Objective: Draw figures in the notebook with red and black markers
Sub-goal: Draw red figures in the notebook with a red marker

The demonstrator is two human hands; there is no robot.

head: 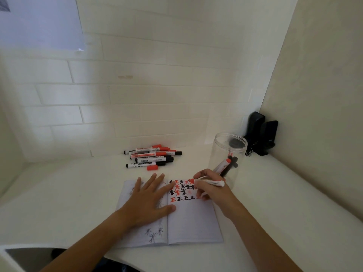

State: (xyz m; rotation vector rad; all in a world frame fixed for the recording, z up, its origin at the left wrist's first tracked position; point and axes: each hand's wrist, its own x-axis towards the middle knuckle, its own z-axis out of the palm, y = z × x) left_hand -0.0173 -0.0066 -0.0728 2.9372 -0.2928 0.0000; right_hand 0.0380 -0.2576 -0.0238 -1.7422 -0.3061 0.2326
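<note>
1. The notebook [193, 222] lies open on the white worktop [275, 203], at about 6 o'clock from the heap of markers, near the front edge.
2. The left hand [149, 201] lies flat on the left page, palm down, fingers spread wide and straight, their tips reaching toward the spine at 1 o'clock.
3. The right hand [211, 188] sits over the upper right corner of the right page. Its fingers are curled round a red marker [208, 182], pinching the barrel.
4. That marker lies nearly level, red tip pointing to 9 o'clock, just above the top row of figures; whether the tip touches the paper I cannot tell.
5. The right page bears rows of red and black star-like figures [181, 187] and, under them, a row of block characters, the leftmost one red.
6. Faint star marks show on the left page, toward its lower edge at 6 o'clock of the left hand.
7. A heap of markers [152, 157], red-capped and black-capped, lies at 12 o'clock of the notebook, close to the tiled wall.
8. One loose red cap [152, 167] lies at the heap's near edge.
9. A clear jar [227, 154] stands upright at 1 o'clock of the right hand, with a few markers leaning inside it.
10. Two black objects [261, 134] stand in the corner at 2 o'clock, behind the jar.
</note>
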